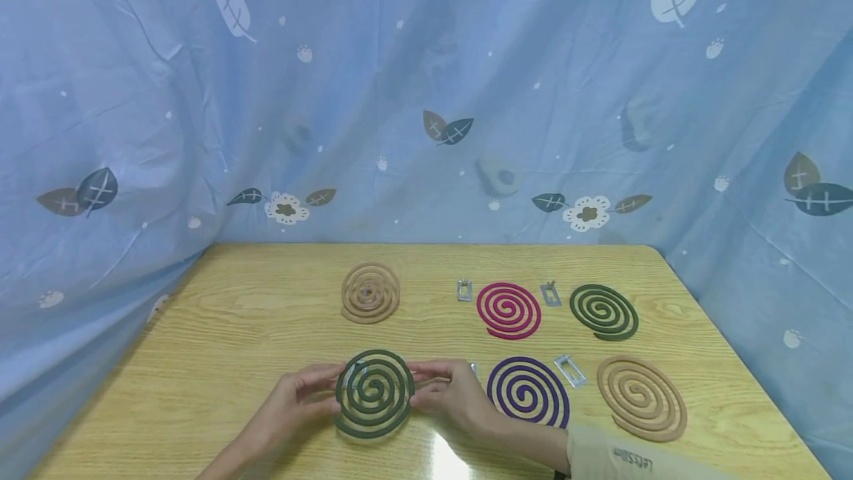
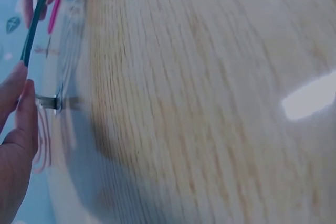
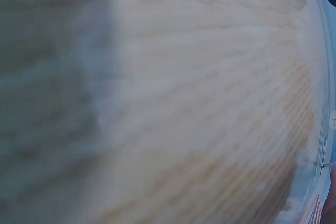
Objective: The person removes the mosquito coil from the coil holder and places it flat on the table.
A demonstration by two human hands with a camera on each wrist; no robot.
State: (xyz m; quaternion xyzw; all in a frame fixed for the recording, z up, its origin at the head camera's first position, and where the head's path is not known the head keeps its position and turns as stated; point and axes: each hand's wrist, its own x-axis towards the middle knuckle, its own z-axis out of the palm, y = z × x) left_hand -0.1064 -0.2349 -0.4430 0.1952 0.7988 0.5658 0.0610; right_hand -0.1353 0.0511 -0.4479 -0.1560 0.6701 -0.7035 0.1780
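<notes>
A dark green mosquito coil [image 1: 375, 391] is held between both hands in the head view. My left hand [image 1: 300, 397] pinches its left edge, and my right hand [image 1: 460, 400] grips the right edge. Seen edge-on in the left wrist view, the coil [image 2: 33, 32] is raised off the table, with the left hand's fingers [image 2: 20, 114] at its near end. A metal coil stand [image 2: 51, 102] is on the table close to those fingers. The right wrist view mostly takes in wood grain and a blurred sleeve; only a sliver of hand appears at its right edge.
Behind the hands, a tan coil [image 1: 370, 319] has a metal piece at its centre. Pink [image 1: 509, 308], green [image 1: 603, 312], purple [image 1: 528, 395] and tan [image 1: 642, 398] coils lie to the right, with metal stands [image 1: 570, 371] among them. Blue cloth [image 1: 426, 58] hangs beyond the table.
</notes>
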